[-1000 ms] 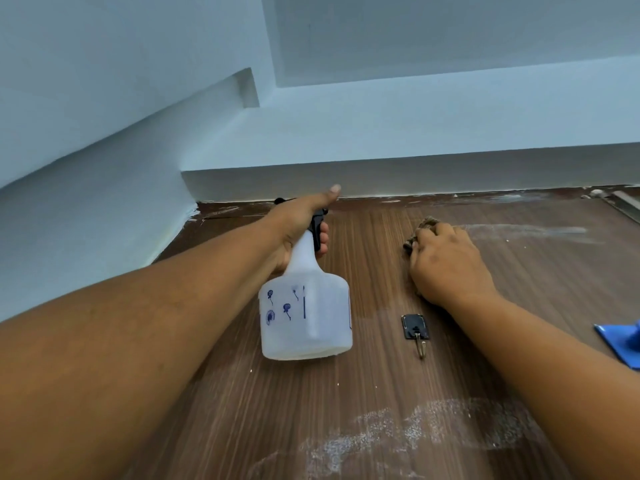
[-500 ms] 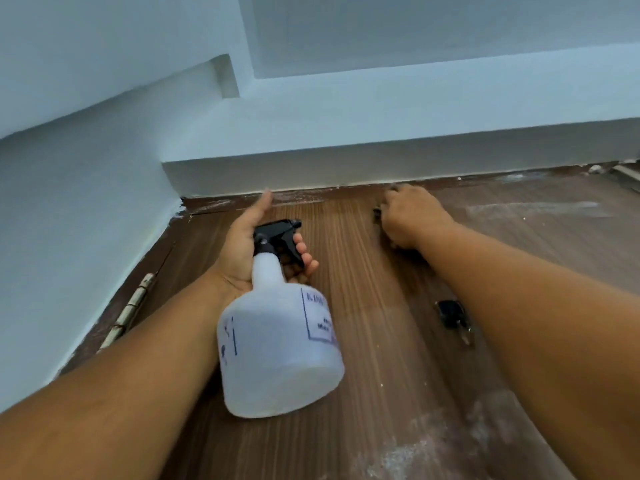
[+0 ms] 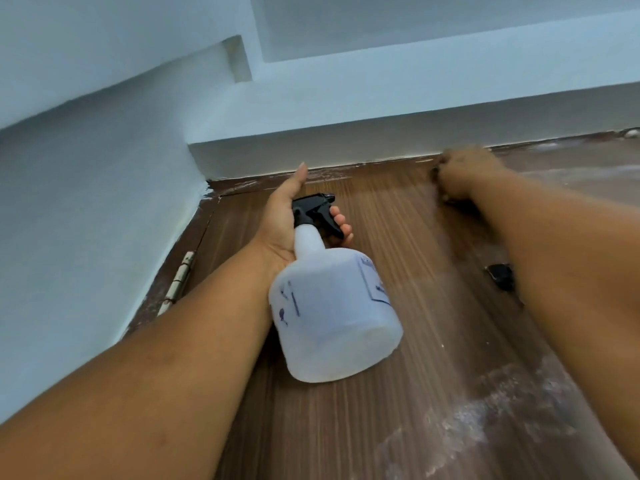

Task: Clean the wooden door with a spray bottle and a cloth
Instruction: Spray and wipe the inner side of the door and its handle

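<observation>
Head view, one frame, looking up along a door.

Wooden door: dark brown grain, fills the lower centre and right; whitish dusty smears near the bottom right and along the top edge.

Left hand: grips the neck of the spray bottle, fingers curled round the black trigger head, thumb straight and pointing towards the door's top edge. Bottle white, translucent, blue print, base tilted towards the camera.

Right hand: blurred, fingers curled, pressed against the door just below its top edge; a dark scrap of cloth shows at the knuckles.

Black hook: fixed to the door, partly hidden by the right forearm.

Hinge: pale metal, on the door's left edge.

Wall: pale blue, left and above.
</observation>
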The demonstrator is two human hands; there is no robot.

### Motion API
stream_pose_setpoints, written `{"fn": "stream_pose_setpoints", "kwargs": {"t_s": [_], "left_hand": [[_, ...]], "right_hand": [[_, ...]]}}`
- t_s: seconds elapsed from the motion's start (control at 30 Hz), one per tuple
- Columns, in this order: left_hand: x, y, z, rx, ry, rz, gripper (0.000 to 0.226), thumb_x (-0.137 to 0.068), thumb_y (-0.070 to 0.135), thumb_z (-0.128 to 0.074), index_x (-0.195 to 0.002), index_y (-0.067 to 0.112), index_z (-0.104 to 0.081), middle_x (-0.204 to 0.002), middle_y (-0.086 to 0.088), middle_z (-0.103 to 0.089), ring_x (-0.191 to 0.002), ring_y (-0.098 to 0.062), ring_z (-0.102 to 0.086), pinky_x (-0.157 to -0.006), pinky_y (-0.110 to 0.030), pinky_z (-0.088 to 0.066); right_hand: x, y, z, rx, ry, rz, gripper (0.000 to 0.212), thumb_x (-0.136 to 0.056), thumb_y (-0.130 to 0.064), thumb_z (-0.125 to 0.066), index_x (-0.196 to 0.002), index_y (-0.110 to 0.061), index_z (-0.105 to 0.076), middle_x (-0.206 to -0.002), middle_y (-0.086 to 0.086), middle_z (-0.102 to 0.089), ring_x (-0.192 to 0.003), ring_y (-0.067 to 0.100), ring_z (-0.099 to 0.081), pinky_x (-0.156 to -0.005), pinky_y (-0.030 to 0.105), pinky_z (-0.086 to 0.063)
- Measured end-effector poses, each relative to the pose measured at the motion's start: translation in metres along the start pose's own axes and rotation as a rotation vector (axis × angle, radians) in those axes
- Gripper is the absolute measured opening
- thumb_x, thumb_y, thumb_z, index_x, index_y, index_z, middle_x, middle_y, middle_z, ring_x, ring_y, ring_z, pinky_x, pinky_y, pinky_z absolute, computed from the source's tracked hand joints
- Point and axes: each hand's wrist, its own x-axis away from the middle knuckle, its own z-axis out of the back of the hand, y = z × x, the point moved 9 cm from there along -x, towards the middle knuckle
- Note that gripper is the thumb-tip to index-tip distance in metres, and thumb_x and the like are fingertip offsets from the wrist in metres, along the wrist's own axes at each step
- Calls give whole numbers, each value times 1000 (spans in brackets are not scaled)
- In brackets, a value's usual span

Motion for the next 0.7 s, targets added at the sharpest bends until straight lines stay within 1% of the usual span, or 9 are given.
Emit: {"fn": "stream_pose_setpoints", "kwargs": {"t_s": [0.07,0.13,0.23,0.3,0.37,0.4,0.43,0.5,0.7], "left_hand": [[1,0,-2,15,-10,-10,65,-89,67,-55,-75,4,-56,-63,-9,-55,-50,-21,-57,-56,-29,-56],[0,-1,-9,-23,-17,-12,70,-85,73,-56,-74,4,-57,-63,-10,-56,-50,-22,-57,-57,-29,-56],[0,-3,-15,-33,-5,-13,72,-83,77,-56,-77,4,-57,-65,-9,-55,-54,-20,-56,-57,-28,-55],[2,4,-5,24,30,-65,69,-87,76,-52,-81,7,-58,-65,-7,-53,-54,-18,-54,-54,-25,-53],[8,7,10,51,49,-65,70,-85,77,-51,-85,8,-61,-67,-7,-55,-56,-18,-55,-54,-26,-55],[12,8,17,38,37,-45,71,-83,78,-53,-87,7,-64,-68,-7,-57,-57,-19,-57,-55,-27,-57],[18,9,24,24,27,-27,73,-79,78,-57,-86,6,-66,-68,-7,-59,-57,-19,-59,-57,-29,-57],[29,14,40,1,23,-6,73,-72,77,-65,-77,5,-71,-69,-7,-63,-58,-20,-63,-60,-32,-59],[48,33,52,10,26,-58,72,-80,77,-60,-71,7,-70,-69,-5,-65,-60,-19,-65,-63,-33,-60]], "right_hand": [[-3,21,2,87,24,-88,50,-82,-19,-73,-127,-2,-59,-129,19,-58,-118,37,-55,-97,40,-48],[-6,-4,-3,95,35,-31,42,-85,-21,-68,-122,-3,-61,-127,19,-60,-117,36,-57,-94,40,-50],[0,-84,-39,-222,-188,162,36,-97,-21,-47,-127,-6,-61,-122,17,-63,-103,33,-60,-94,44,-52],[34,-144,-50,-406,-332,320,36,-101,-24,-38,-110,-2,-66,-87,19,-63,-74,28,-53,-73,41,-51],[63,-181,-41,-432,-307,512,32,-102,-22,-38,-88,-8,-63,-63,12,-61,-54,25,-55,-56,32,-49],[74,-187,-35,-408,-316,553,28,-101,-20,-41,-93,-8,-65,-76,12,-69,-64,26,-64,-59,33,-53],[76,-181,-29,-465,-330,512,25,-100,-19,-46,-107,-10,-68,-103,10,-72,-90,25,-68,-76,33,-55],[56,-151,-15,-405,-144,463,32,-99,-21,-49,-128,-20,-64,-138,3,-57,-124,23,-54,-99,28,-42],[23,14,1,-62,185,128,35,-96,-18,-51,-128,-10,-61,-132,16,-57,-121,35,-51,-98,37,-41]]}}
